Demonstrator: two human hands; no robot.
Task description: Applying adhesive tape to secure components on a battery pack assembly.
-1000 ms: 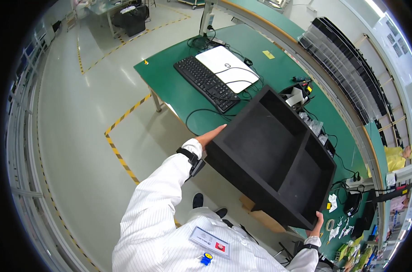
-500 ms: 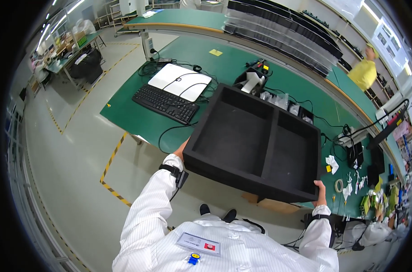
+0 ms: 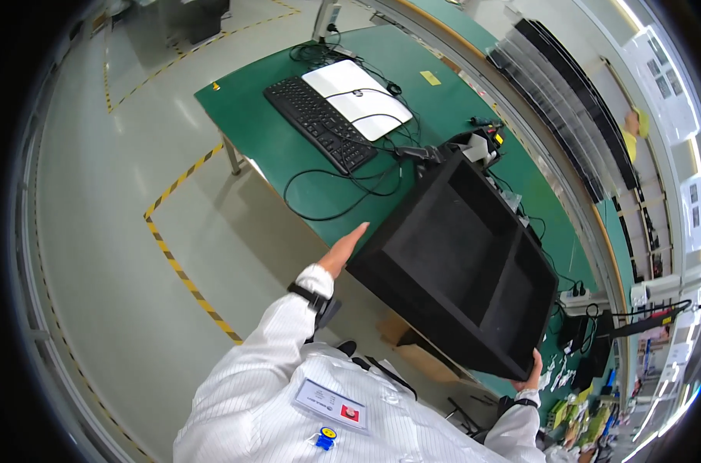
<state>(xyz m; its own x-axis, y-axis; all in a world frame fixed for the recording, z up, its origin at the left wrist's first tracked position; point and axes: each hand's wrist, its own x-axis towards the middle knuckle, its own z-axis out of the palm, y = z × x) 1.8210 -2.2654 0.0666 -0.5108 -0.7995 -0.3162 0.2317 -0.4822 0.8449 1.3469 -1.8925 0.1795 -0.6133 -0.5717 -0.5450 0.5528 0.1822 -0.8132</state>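
Note:
A black foam tray (image 3: 424,289) with two compartments, divided by a wall, rests over the front edge of the green workbench. Nothing lies in the parts of its compartments that I can see. Beside its left corner is my left hand (image 3: 345,250), open, its fingers stretched out and a small gap between them and the tray. At the tray's near right corner my right hand (image 3: 530,372) is closed on the edge, with part of the fingers hidden behind it.
A black keyboard (image 3: 320,122) and a closed white laptop (image 3: 358,96) lie at the left of the green workbench (image 3: 238,96), among loose cables. Behind the tray stands a black bin (image 3: 474,145). A cardboard box (image 3: 420,356) is below the bench edge. A person in yellow (image 3: 631,139) is beyond the shelf.
My left hand has let go of the tray's left side and its fingers have straightened. My right hand stays on the tray. The view has swung, so the bench appears turned.

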